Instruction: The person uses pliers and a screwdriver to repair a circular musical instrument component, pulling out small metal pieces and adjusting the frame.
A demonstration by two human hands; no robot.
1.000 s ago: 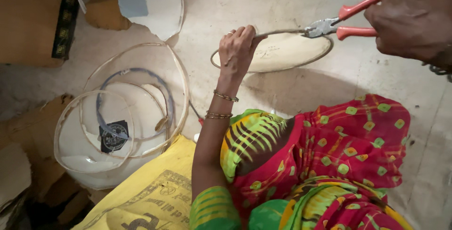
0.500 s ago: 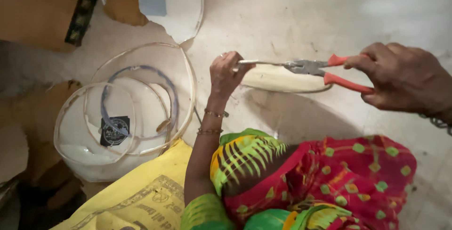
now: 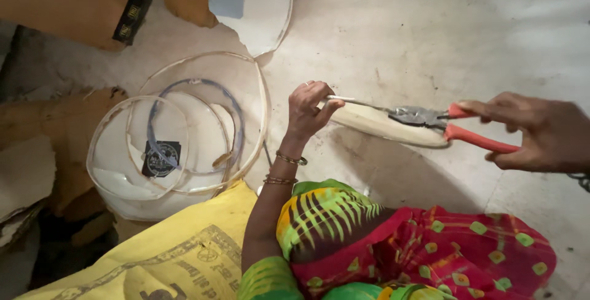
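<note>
Two hands at one wire ring, we see.
Our left hand pinches the ring; our right hand clasps red-handled pliers biting its wire.

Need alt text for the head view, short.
The left hand pinches one end of a thin metal rim on a pale round disc lying on the floor, while the right hand grips the rim with red-handled pliers. Left of them sit stacked clear round lids, with a yellow sack below.
</note>
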